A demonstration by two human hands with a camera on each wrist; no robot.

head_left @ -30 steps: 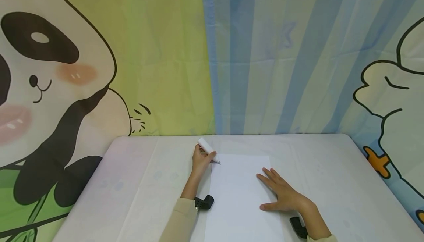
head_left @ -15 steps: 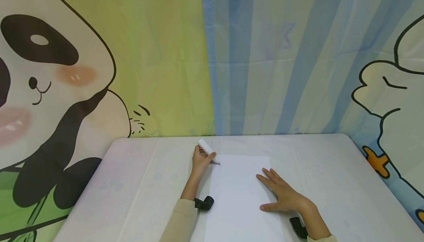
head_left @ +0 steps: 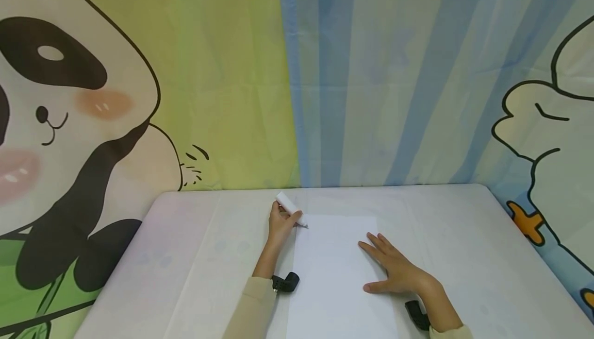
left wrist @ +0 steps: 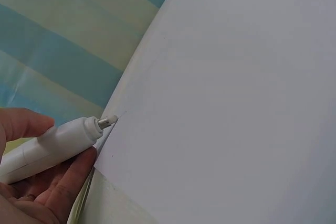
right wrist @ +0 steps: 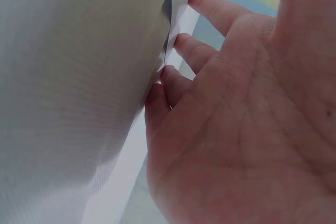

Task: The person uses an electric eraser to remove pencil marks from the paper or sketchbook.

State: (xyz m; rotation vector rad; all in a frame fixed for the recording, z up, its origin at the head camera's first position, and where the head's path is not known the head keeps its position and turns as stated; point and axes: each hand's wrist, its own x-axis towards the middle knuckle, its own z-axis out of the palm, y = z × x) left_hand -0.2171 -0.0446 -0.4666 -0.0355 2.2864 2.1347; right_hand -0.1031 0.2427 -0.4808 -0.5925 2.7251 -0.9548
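My left hand (head_left: 279, 225) grips a thick white electric eraser (head_left: 285, 202) near the far left corner of a white sheet of paper (head_left: 339, 267). In the left wrist view the thumb lies along the top of the eraser (left wrist: 58, 144) and the fingers curl beneath it. Its metal collar and small pale tip (left wrist: 113, 119) meet the paper beside a short faint line. My right hand (head_left: 396, 272) rests with spread fingers on the paper's right side. The right wrist view shows its palm (right wrist: 236, 114) and the fingertips along the sheet.
The sheet lies on a table with a pale cloth (head_left: 185, 256). Behind the table hangs a curtain (head_left: 371, 81) with blue stripes, a yellow-green part and a large printed panda (head_left: 125, 174). Black wrist cameras (head_left: 285, 282) sit on both wrists.
Both hands keep nearly the same places, the left with the eraser at the corner. The head view has tilted very slightly.
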